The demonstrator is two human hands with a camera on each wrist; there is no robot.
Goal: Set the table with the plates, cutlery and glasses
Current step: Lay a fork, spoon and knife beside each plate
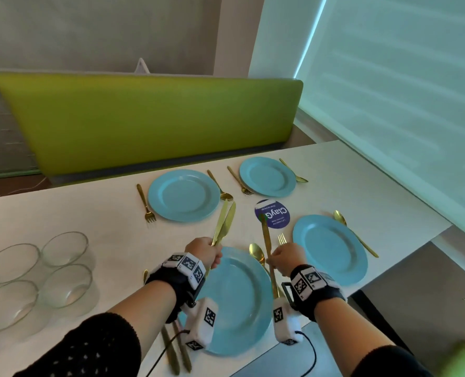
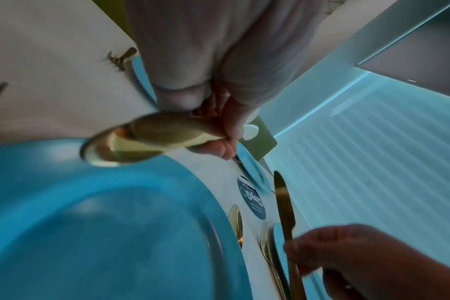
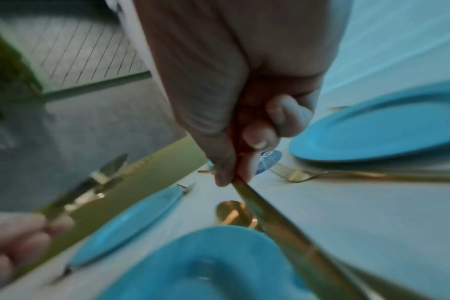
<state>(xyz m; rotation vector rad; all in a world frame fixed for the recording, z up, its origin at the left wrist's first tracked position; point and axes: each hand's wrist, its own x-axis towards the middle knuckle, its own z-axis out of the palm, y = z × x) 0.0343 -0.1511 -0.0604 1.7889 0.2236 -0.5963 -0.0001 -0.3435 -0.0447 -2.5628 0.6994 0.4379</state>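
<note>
Several blue plates lie on the white table (image 1: 62,213); the nearest plate (image 1: 236,300) is just under my hands. My left hand (image 1: 205,253) grips two gold knives (image 1: 224,227) by their handles, blades pointing away over the table. The left wrist view shows the knife handles (image 2: 167,134) in my curled left hand (image 2: 219,121). My right hand (image 1: 281,258) holds one gold knife (image 1: 266,238) upright between the near plate and the right plate (image 1: 330,248). In the right wrist view its fingers (image 3: 257,138) wrap that knife (image 3: 270,215).
A gold spoon (image 1: 256,253) and fork (image 1: 281,238) lie between the near and right plates. Two far plates (image 1: 183,195) have forks and spoons beside them. Several clear glasses (image 1: 35,273) stand at the left. A round blue sticker (image 1: 276,213) marks the middle. A green bench (image 1: 144,118) runs behind.
</note>
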